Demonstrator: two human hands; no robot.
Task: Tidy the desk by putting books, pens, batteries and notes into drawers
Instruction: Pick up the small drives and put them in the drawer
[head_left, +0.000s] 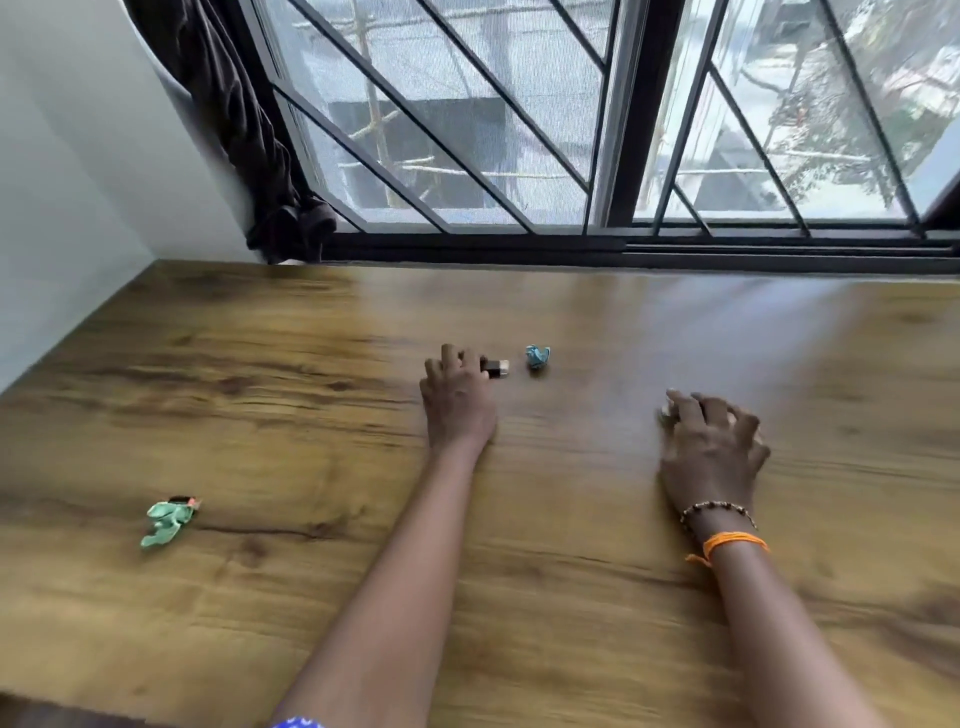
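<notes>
Left hand (457, 400) pinches a small black, silver-capped battery (496, 368) on the wooden desk (311, 415). Right hand (711, 447) curls over something pale (grip unclear)

Bare forearms, beaded bracelet (719, 508), orange thread band (732, 543) on right wrist, blue patterned sleeve edge (296, 723)

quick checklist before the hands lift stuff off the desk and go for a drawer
1. Left hand on the battery: ok, fingers touch its near end.
2. Battery fully gripped: cannot tell.
3. Right hand holding something: cannot tell, fingers curled over a blurred pale item.
4. Blue crumpled note collected: not ok, lying beside the battery.
5. Green crumpled note collected: not ok, on the desk at left.
6. Drawer in view: not ok.
</notes>
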